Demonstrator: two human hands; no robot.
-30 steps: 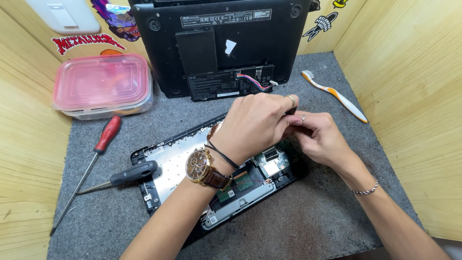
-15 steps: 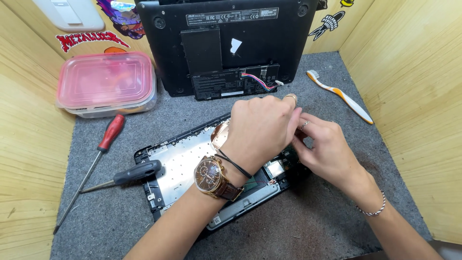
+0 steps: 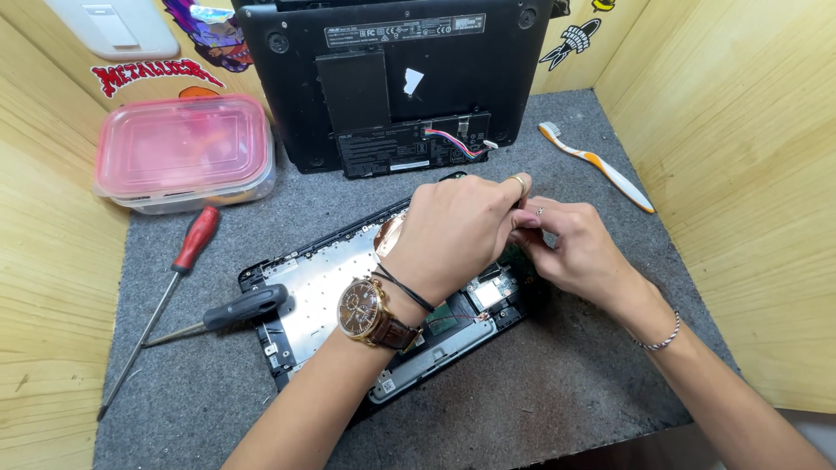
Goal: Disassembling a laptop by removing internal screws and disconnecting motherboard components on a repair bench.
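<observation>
An opened laptop base (image 3: 348,287) was seen lying slantwise on the grey mat (image 3: 540,392) in the middle of the counter, its silver plate and a green board (image 3: 448,318) exposed. Both hands were brought together over the base's far right corner. The left hand (image 3: 457,235), with a brown watch (image 3: 366,312) and a dark band at the wrist and a ring on one finger, was curled palm-down over the base, its fingertips pinched at a small part that was hidden by the fingers; what was grasped could not be told. The right hand (image 3: 575,252), with a thin bracelet (image 3: 657,335) at the wrist, was set just beside it, fingers bent toward the same spot and touching the left hand's fingertips; whether anything was gripped in it could not be told either. A black-handled screwdriver (image 3: 239,309) was laid across the base's left edge, and a red-handled screwdriver (image 3: 178,270) was found nearer the counter's left edge. A pink-lidded box (image 3: 183,152) was placed at the far left corner. A black laptop cover (image 3: 392,78) with coloured wires (image 3: 457,144) was propped at the far edge, and an orange-and-white toothbrush (image 3: 596,165) was laid near the right edge, well apart from the hands.
</observation>
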